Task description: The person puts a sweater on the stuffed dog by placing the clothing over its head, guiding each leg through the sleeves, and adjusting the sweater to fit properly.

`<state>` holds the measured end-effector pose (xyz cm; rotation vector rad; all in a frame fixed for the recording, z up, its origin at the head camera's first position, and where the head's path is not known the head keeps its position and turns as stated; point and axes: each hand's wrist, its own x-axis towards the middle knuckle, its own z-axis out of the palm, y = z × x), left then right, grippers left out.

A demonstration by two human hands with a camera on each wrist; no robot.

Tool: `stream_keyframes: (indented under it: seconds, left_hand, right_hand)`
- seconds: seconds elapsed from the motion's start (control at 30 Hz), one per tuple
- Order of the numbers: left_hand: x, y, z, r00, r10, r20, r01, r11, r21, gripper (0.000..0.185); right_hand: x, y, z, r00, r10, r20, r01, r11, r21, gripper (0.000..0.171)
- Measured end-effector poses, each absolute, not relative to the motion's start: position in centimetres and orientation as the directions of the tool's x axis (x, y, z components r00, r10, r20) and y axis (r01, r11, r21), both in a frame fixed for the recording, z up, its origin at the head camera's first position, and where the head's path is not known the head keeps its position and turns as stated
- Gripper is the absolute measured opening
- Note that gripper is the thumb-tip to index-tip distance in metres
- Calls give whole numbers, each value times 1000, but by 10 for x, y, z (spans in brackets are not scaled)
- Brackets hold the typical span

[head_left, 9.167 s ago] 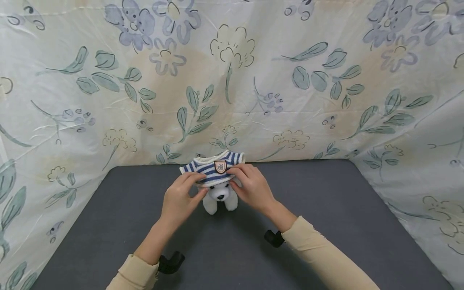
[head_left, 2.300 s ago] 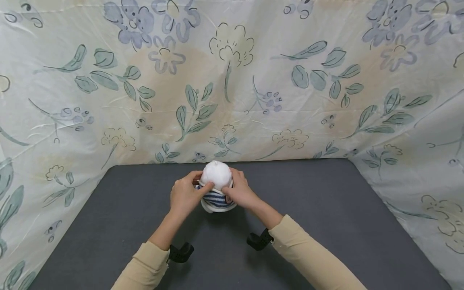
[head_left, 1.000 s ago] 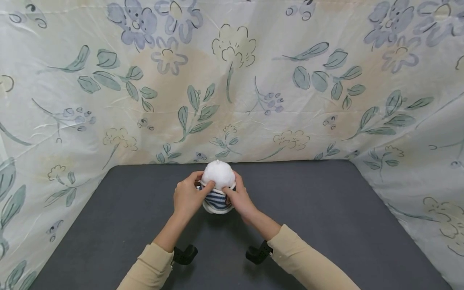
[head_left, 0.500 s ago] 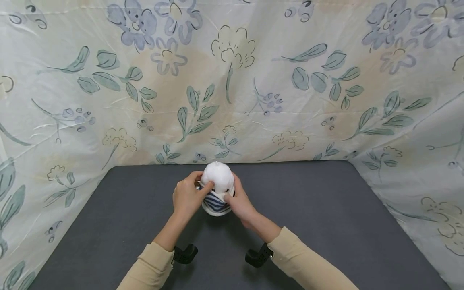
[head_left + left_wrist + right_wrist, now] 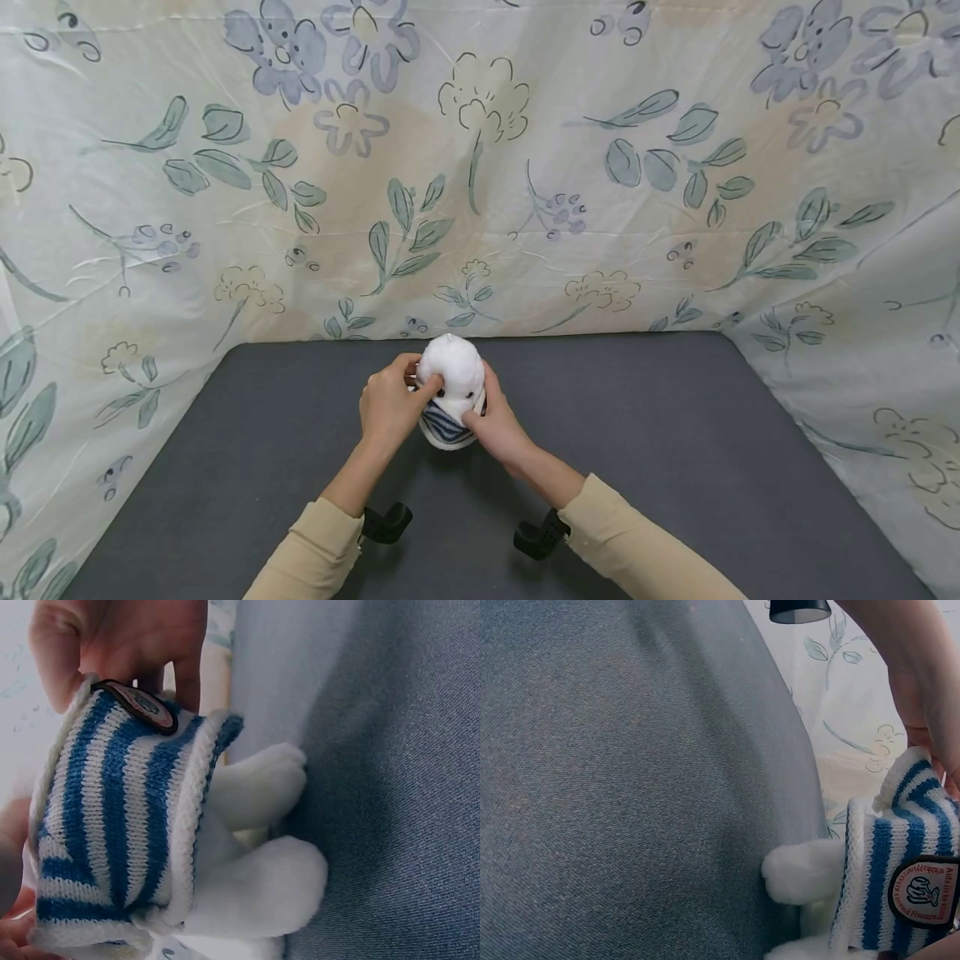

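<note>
in the head view a small white plush toy stands on the dark grey bench, near the middle and a little toward the back edge. a knitted sweater with blue and white stripes is around the lower part of the toy, and the white round head is out above it. the left hand is at the left side of the toy, its fingers curled and pinching the upper edge of the sweater. the right hand is at the right side, its fingers also curled on the sweater edge. both arms have beige sleeves, and a black camera mount sits at each wrist. a cloth with printed flowers and leaves hangs behind and at both sides of the bench.

in the left wrist view the sweater is very close, with a round dark badge on it. fingers grip the knitted edge just beside the badge. two white plush legs come out under the hem and touch the bench.

in the right wrist view the sweater is at the lower right corner, the badge turned to the camera. a white leg rests on the bench. the other hand holds the sweater from above.
</note>
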<state>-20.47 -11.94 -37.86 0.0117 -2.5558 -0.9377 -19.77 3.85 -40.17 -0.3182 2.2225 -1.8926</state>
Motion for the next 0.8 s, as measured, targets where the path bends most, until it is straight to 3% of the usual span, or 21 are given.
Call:
stream_keyframes:
  seconds: [0.53,0.8]
  left_hand:
    - [-205,-119,-379,-909,-153,388,137,769,625,39]
    - [-207,-120,-380,-903,-153,401,149,765,626,38]
  right_hand:
    - [-194,37,-408,-975,-213,56,-124,324,-938,86]
    - [-196,35,-419,-944,-202,262,-325,420,-847,87]
